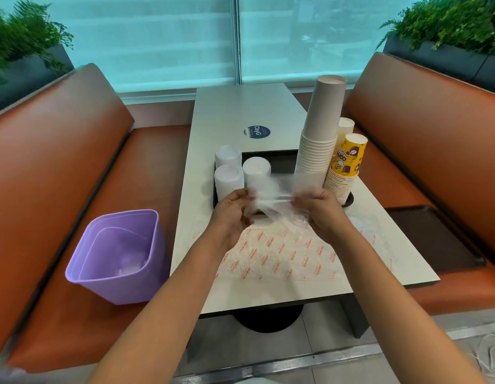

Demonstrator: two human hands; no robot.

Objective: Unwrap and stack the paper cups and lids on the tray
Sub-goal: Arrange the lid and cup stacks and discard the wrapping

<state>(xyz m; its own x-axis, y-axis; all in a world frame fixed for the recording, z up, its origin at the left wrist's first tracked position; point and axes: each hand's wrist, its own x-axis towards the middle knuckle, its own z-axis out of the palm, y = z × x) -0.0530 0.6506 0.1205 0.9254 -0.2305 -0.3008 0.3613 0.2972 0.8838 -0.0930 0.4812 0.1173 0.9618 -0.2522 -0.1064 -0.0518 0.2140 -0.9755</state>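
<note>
Behind two hands: three lid stacks [242,173], three cup stacks [332,151].

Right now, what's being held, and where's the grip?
Both hands grip a clear plastic wrapper, stretched between them: left hand pinches its left end, right hand its right end.

Clear crinkly plastic wrap [271,206] is looking thin, glossy. Paper cups [321,134] are showing matt beige; lids [229,178] translucent white plastic. Worktop [240,112] is looking smooth, matt grey. Bin [119,256] glossy lilac plastic. Seats [60,139] smooth orange leatherette.
</note>
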